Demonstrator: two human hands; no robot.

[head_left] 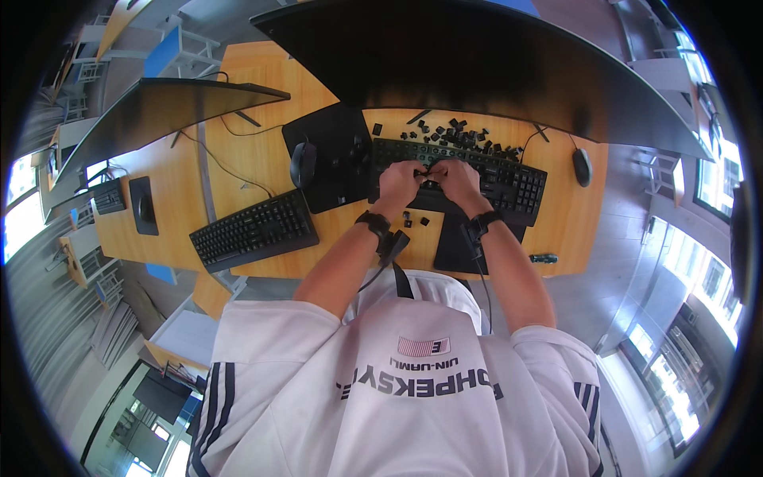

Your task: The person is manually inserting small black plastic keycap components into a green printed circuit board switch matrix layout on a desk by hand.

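A black keyboard (520, 193) lies in front of me, and part of its upper left side looks bare of keycaps. Over its middle, my left hand (400, 184) and my right hand (459, 183) meet with fingers pinched together. Something small and dark shows between the fingertips, too little of it visible to name. Loose black keycaps (469, 139) are heaped along the keyboard's far edge. Several more keycaps (408, 216) lie on the wood near my left wrist. Both wrists wear black straps with cables, and my hands hide the keys beneath them.
A large monitor (477, 60) overhangs the far side; another monitor (171, 107) stands left. Left of the work lie a mouse pad (318, 127), a mouse (303, 164) and a second keyboard (253, 230). Rightward are another mouse (582, 168) and a screwdriver (544, 258) by the front edge.
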